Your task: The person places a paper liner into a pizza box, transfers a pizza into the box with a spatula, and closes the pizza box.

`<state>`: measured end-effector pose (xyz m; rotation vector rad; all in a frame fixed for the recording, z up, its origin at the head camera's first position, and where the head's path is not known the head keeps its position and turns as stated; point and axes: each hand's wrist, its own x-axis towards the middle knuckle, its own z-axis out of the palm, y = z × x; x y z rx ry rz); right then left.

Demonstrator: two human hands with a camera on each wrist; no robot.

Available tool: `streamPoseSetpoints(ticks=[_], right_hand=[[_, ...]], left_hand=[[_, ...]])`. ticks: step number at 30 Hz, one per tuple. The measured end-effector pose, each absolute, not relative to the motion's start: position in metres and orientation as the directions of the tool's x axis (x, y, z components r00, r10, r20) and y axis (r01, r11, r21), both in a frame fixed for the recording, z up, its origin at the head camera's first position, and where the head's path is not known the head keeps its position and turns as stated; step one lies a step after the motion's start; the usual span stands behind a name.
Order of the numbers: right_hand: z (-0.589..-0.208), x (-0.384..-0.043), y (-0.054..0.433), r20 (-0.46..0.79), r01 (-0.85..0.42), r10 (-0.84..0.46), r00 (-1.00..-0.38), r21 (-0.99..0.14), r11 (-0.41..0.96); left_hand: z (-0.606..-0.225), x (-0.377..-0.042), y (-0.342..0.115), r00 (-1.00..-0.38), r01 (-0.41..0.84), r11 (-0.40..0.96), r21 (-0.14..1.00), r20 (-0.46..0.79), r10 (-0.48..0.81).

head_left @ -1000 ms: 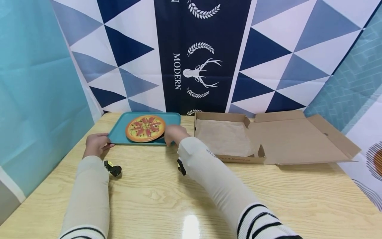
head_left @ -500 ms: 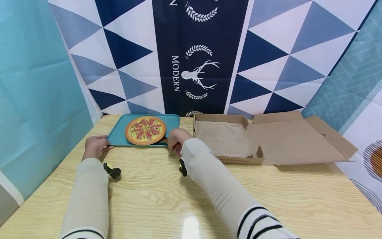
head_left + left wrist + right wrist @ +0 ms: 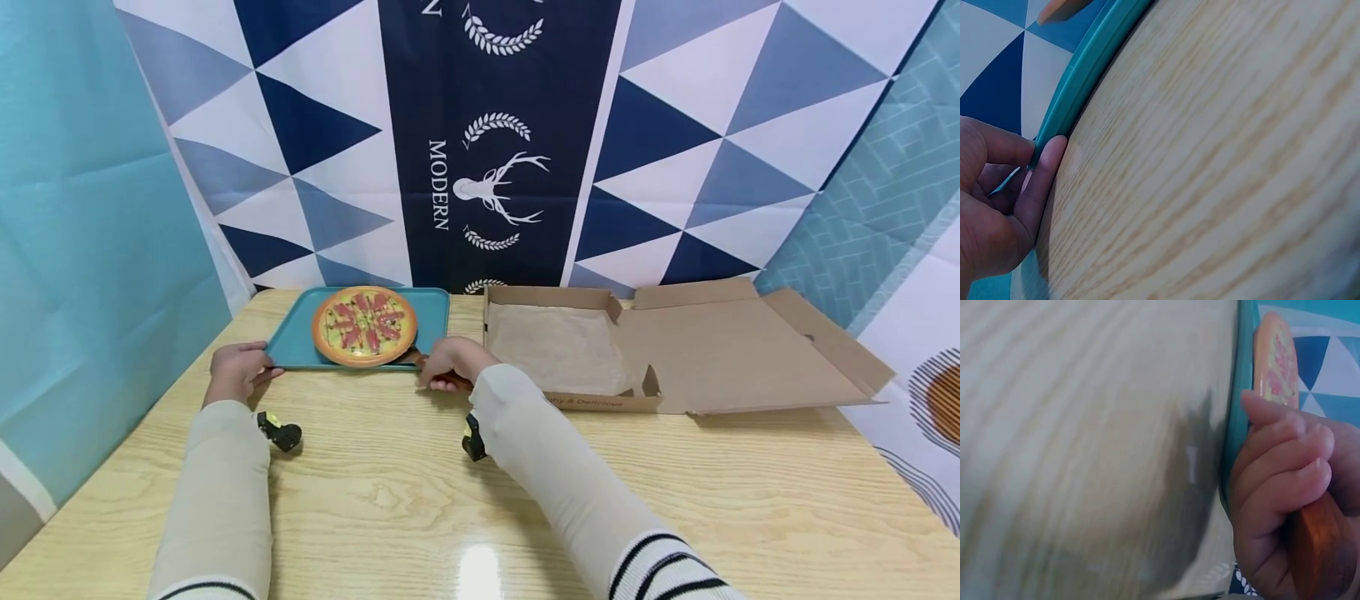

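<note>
A round toy pizza (image 3: 364, 327) with an orange crust sits over a teal tray (image 3: 437, 312) at the back left. In the head view its far edge overlaps the tray's far rim. My left hand (image 3: 240, 368) pinches the tray's left front corner; the left wrist view shows thumb and fingers on either side of the rim (image 3: 1079, 84). My right hand (image 3: 453, 363) grips the brown wooden handle (image 3: 1322, 547) of a spatula (image 3: 412, 357) by the tray's right front corner. The spatula's front end is hidden beneath the pizza.
Right of the tray stands an open cardboard pizza box (image 3: 600, 402), lined with paper (image 3: 558, 346). Its lid (image 3: 750, 354) lies folded out to the right. Behind everything hangs a patterned cloth (image 3: 480, 167). Wooden tabletop (image 3: 375, 483) extends in front.
My right hand has shifted back from the pizza along the spatula's handle and now wraps round it. The pizza's far edge has risen slightly. My left hand keeps its place on the tray.
</note>
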<state>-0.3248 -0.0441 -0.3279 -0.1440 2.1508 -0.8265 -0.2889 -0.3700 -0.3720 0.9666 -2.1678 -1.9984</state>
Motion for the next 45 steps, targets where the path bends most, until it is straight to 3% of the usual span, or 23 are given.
streamPoseSetpoints(ticks=[4, 14, 29, 45], right_hand=[[-0.333, -0.322, -0.04, -0.618, 0.187, -0.376, -0.69, -0.654, 0.733], [-0.335, -0.314, -0.036, -0.627, 0.285, -0.376, -0.682, -0.702, 0.653], [-0.3, -0.311, -0.025, -0.635, 0.12, -0.414, -0.652, -0.626, 0.77], [-0.263, -0.312, 0.008, -0.615, 0.014, -0.363, -0.7, -0.52, 0.854]], left_hand=[[-0.371, -0.289, -0.369, -0.808, -0.405, -0.03, 0.914, -0.373, -0.457], [-0.369, -0.287, -0.367, -0.807, -0.398, -0.033, 0.917, -0.367, -0.462], [-0.372, -0.288, -0.37, -0.805, -0.402, -0.034, 0.915, -0.37, -0.464], [-0.368, -0.283, -0.367, -0.806, -0.407, -0.053, 0.912, -0.386, -0.449]])
